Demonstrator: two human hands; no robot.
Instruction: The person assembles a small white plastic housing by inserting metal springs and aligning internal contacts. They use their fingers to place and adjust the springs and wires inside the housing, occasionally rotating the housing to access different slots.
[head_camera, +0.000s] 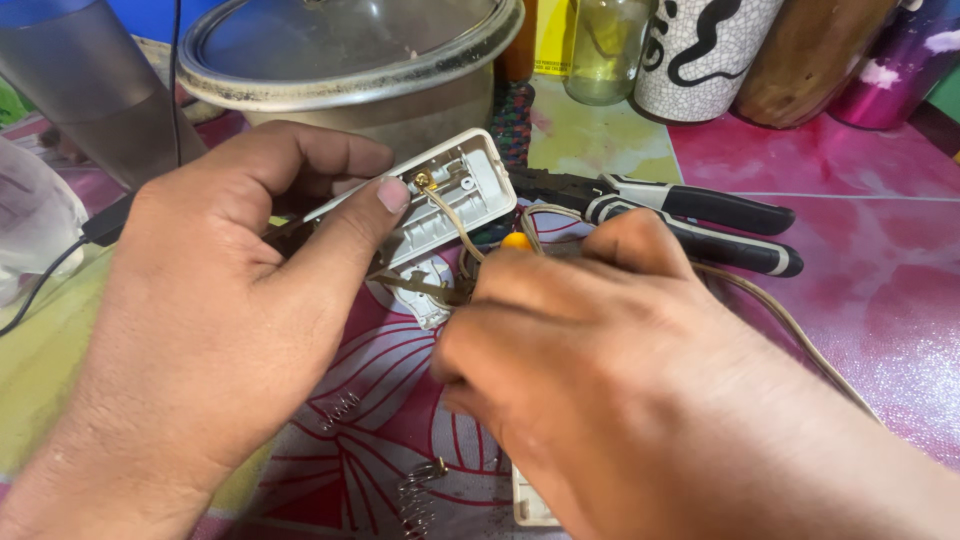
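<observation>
- The left hand (215, 300) grips an opened white plastic casing (440, 195) above the bench (850, 250), thumb pressed on its edge.
- The right hand (590, 350) is closed around an orange-tipped tool (516, 241), probably a screwdriver, near the brass terminal (422, 181) where a tan wire (455, 220) ends.
- Judged step: working that terminal screw; next needs a steady, squarely seated tip.
- Black-handled pliers (700, 215) lie just behind.

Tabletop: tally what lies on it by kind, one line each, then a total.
Hands: 2, left hand on the white plastic case, right hand on an orange-tipped tool
Pliers: 1
Metal springs: 2
Brown cord: 1
Pot with glass lid: 1
Bottles and cups at the back: at least 4
Total: at least 13
</observation>
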